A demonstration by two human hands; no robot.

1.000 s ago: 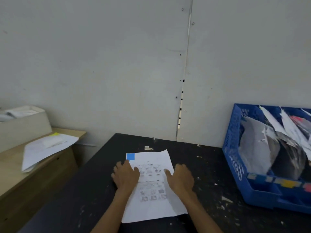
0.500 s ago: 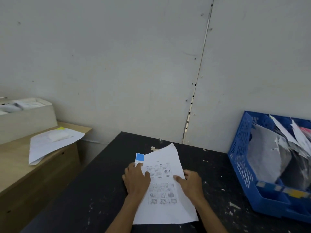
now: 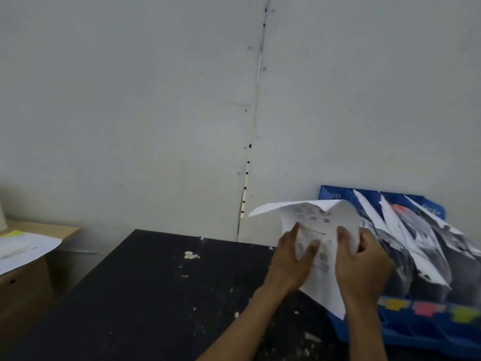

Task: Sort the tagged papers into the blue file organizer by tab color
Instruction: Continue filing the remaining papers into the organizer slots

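Left hand (image 3: 291, 261) and right hand (image 3: 364, 267): each grip pinches the printed sheet (image 3: 325, 225), held curled above the desk (image 3: 145, 295), in front of the blue file organizer (image 3: 421, 332). Filed papers (image 3: 416, 238) crowd its slots. Loose sheets (image 3: 23, 246) on wooden cabinet (image 3: 23, 287), well apart.

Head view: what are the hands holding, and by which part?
One printed sheet, held by both hands. The left hand grips its left side, thumb on the printed face; the right hand grips its right side.

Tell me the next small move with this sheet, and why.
Probably carry the sheet a little right and lower its bottom edge toward the blue file organizer. The left hand and right hand both grip it off the table, just before the organizer; its tab is hidden, so which slot is unclear.
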